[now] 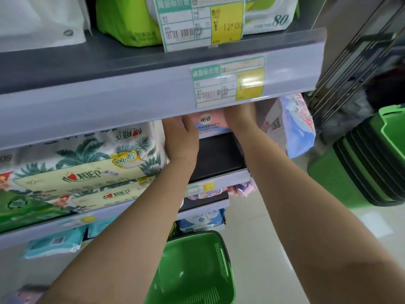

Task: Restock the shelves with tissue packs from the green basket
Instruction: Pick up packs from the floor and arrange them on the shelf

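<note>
Below, nearest us, the green basket (197, 270) sits on the floor. Farther up, we hold the pink tissue pack (209, 123) between both hands on the shelf (217, 159): our left hand (180, 139) curls its fingers (188, 123) over the pack's left edge; our right hand (240, 116) grips the right edge, fingers hidden under the price rail (131, 102).

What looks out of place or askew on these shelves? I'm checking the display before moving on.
One price tag stands loose on the top shelf, leaning against the packs instead of sitting in the rail like the tag below. The pink pack between both hands is not yet settled.
</note>
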The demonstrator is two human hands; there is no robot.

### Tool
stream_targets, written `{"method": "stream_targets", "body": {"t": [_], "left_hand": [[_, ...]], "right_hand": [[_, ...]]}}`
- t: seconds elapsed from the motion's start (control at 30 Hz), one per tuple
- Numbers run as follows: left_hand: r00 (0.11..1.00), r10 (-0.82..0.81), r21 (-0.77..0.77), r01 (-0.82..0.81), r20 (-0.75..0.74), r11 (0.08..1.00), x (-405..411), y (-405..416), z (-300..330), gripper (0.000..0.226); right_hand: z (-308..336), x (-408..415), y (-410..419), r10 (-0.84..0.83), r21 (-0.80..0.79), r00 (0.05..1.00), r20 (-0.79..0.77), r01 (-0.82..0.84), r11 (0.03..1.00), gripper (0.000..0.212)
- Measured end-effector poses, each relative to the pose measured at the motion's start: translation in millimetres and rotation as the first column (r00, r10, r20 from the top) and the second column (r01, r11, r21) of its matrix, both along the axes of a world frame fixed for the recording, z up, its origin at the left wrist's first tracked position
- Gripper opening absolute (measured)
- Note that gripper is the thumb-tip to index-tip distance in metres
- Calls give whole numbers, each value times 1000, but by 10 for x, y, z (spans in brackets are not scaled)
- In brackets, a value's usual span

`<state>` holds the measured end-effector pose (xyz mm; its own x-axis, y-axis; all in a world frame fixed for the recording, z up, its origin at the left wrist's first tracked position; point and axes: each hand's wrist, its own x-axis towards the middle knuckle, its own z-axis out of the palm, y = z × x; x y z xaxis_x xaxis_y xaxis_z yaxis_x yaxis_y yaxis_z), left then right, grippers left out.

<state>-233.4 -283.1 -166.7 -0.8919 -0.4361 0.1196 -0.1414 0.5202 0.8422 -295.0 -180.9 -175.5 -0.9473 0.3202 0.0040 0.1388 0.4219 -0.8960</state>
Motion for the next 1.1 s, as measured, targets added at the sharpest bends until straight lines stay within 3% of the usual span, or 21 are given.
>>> {"method": "stream_targets", "body": {"t": [0.07, 0.1, 0.17, 0.23, 0.33, 0.47, 0.57, 0.73, 0.9, 1.1], "left_hand": [[999, 51, 55, -51, 6, 997, -43, 45, 24, 43], [996, 84, 103, -83, 2, 991, -66, 64, 35, 45], [992, 126, 159, -129, 28, 979, -115, 78, 62, 47], [985, 135, 164, -152, 109, 975, -168, 72, 76, 44], [975, 136, 136, -160, 174, 978, -185, 57, 101, 44], [975, 99, 136, -128, 201, 982, -144, 30, 99, 45], [976, 57, 168, -93, 209, 981, -118, 20, 137, 54], [964, -61, 102, 35, 257, 994, -27, 77, -27, 78], [955, -129, 32, 125, 267, 992, -75, 4, -190, 76], [919, -139, 20, 142, 369, 990, -105, 1, -172, 82]], "right_hand": [[-18, -2, 3, 35, -4, 999, -27, -35, 999, 9], [-52, 5, 12, 69, 18, 997, -17, -68, 997, 12], [-128, 28, 46, 70, 70, 997, 38, -72, 995, 47], [-167, 41, 110, 54, 99, 996, 71, -61, 993, 59], [-146, 59, 183, 70, 29, 990, 124, -74, 997, 46], [-160, 156, 200, 164, -7, 976, 146, -165, 986, 51], [-187, 167, 156, 144, -23, 979, 147, -142, 990, 46], [-233, 199, 138, -94, 112, 990, 102, 82, 990, 29], [-291, 124, 71, 10, 216, 999, 49, -21, 976, 24], [-284, 102, 93, 125, 367, 982, 141, -169, 915, 28]]}}
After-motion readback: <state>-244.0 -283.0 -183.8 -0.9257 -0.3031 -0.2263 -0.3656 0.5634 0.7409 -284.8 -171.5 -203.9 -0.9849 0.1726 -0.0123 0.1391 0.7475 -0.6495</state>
